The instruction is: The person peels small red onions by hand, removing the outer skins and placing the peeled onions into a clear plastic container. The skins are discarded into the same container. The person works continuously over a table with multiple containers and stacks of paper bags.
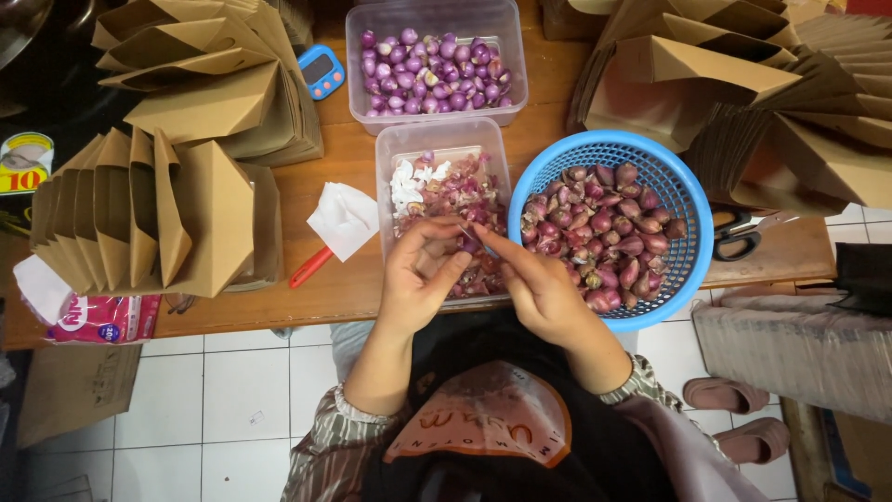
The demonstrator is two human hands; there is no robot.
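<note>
Both hands meet over one small shallot (470, 244): the left hand (420, 275) pinches it between thumb and fingertips, and the right hand (539, 288) closes on it from the other side, its fingers drawn to a point at the bulb's tip, perhaps with a small blade, though that is too small to tell. The shallot hangs just above the clear tub of skins (444, 200), which sits directly under the grip and is littered with papery purple and white peelings.

Just right of the hands stands a blue basket (683, 270), heaped with unpeeled shallots (604, 237) in dull reddish skin. Beyond the skins tub, farther from the person, a second clear tub (435, 63) holds a layer of glossy peeled shallots (429, 74).

By the look of it the work is somewhere midway: a fair batch is peeled, but the basket is far from empty.

Left of the grip lie a crumpled white tissue (344, 218) and stacks of folded brown paper bags (153, 218); scissors (739, 232) rest beyond the basket.
</note>
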